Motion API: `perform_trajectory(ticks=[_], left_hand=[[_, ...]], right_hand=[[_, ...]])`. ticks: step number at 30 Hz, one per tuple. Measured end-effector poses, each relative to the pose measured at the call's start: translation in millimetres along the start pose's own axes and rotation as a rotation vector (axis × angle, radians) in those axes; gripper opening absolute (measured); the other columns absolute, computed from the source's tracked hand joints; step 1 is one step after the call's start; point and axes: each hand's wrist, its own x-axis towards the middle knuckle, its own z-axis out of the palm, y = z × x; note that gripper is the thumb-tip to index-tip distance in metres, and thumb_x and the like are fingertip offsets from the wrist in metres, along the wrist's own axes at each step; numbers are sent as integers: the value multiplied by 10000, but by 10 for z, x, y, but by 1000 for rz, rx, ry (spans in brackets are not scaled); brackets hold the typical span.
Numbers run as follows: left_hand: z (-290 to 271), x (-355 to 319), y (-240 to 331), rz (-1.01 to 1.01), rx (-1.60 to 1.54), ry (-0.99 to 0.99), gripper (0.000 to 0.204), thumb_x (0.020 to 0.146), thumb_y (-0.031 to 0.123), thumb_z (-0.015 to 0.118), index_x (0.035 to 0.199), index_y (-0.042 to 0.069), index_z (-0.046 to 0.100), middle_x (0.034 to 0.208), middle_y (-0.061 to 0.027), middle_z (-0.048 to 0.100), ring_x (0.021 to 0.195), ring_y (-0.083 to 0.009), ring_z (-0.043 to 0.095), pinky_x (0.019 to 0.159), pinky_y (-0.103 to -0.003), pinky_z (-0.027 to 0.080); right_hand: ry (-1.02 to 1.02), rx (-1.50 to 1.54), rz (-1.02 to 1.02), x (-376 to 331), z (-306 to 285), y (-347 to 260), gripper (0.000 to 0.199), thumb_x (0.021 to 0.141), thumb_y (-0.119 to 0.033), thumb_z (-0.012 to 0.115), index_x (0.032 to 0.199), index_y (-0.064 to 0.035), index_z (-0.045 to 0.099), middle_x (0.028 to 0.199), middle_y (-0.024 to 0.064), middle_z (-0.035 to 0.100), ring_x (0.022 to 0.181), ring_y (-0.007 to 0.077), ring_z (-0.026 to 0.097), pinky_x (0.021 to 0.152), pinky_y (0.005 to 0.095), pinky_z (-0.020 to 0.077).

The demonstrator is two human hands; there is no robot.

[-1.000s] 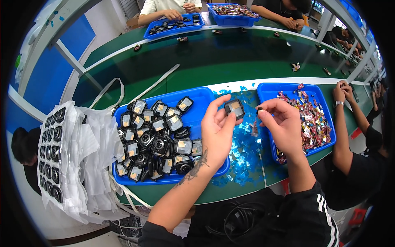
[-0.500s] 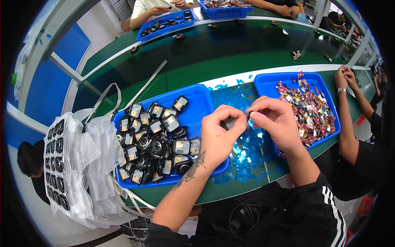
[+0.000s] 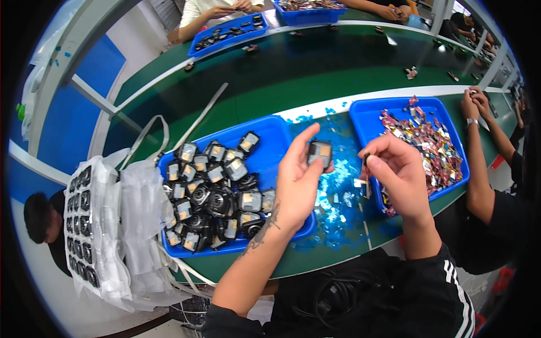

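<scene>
While my left hand [image 3: 297, 183] holds a small square part [image 3: 320, 153] up by its fingertips, my right hand [image 3: 396, 172] sits just beside it with thumb and finger pressed together on a tiny dark bit [image 3: 367, 159]. That square part has a tan face and dark edges. It sticks out past my left fingers, above a pile of blue scraps [image 3: 338, 197] on the green table [image 3: 315, 73]. Under my left hand is a blue tray [image 3: 265, 132] full of more parts like this one. By my right hand is a second tray [image 3: 369, 112] full of shiny red and silver bits. White bags [image 3: 121, 225] lie far to my left.
</scene>
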Motion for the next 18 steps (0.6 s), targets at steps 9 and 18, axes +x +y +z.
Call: perform_trajectory(ticks=[9, 18], left_hand=[[100, -66, -20, -128, -380, 43, 335, 963, 47, 541, 1282, -34, 484, 1144, -135, 646, 1031, -146, 617, 842, -261, 515], [77, -120, 16, -40, -192, -100, 395, 920, -9, 607, 1304, -67, 531, 1220, -152, 624, 1096, -170, 614, 940, -266, 494]], right_hand=[[62, -150, 70, 24, 190, 232, 140, 880, -19, 652, 1007, 38, 665, 877, 72, 688, 745, 98, 639, 681, 229, 521], [141, -512, -115, 3, 131, 157, 163, 829, -35, 692, 989, -6, 702, 842, 86, 699, 636, 104, 592, 563, 241, 450]])
